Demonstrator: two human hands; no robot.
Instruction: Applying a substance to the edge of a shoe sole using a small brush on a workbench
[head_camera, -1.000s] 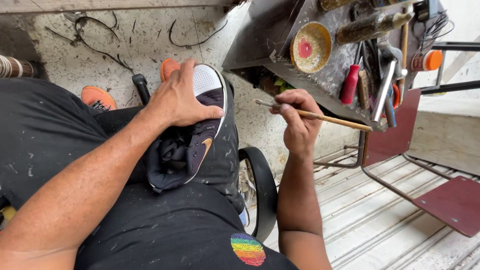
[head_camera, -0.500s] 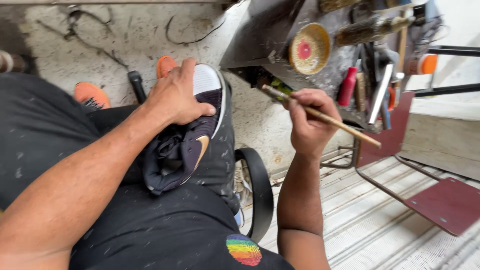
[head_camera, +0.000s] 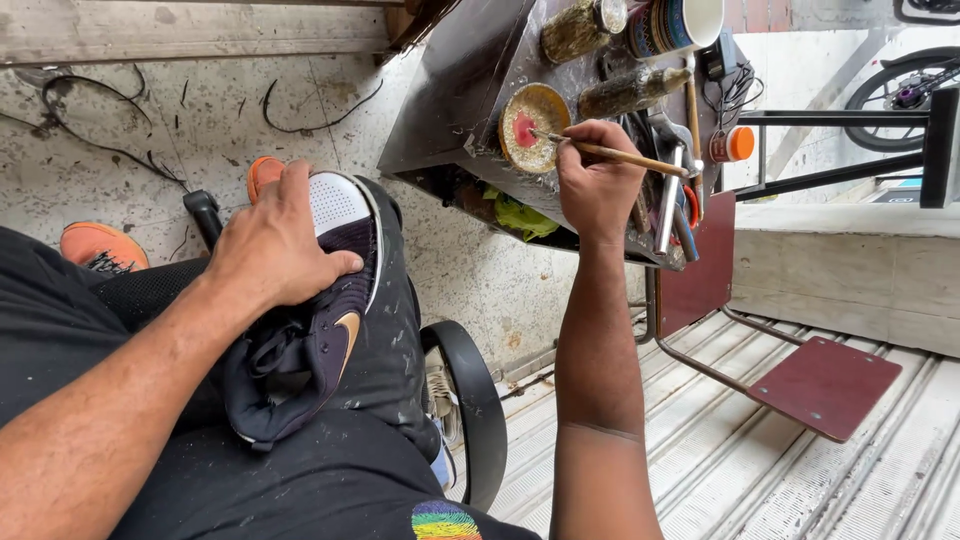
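My left hand presses down on a dark purple sneaker with a white sole, which lies sole-up across my knee on a black apron. My right hand is shut on a thin wooden-handled brush. The brush tip rests in a round yellow glue tin with a red centre, standing on a dark metal work stand.
The stand also carries a jar, a white cup, a glue-caked bottle, metal tools and an orange-capped container. A black rubber strap curves by my knee. Orange shoes are on the concrete floor. A red footplate stands right.
My right hand moved the brush up from mid-air near the stand's edge until its tip is in the yellow tin. My left hand stayed on the sneaker.
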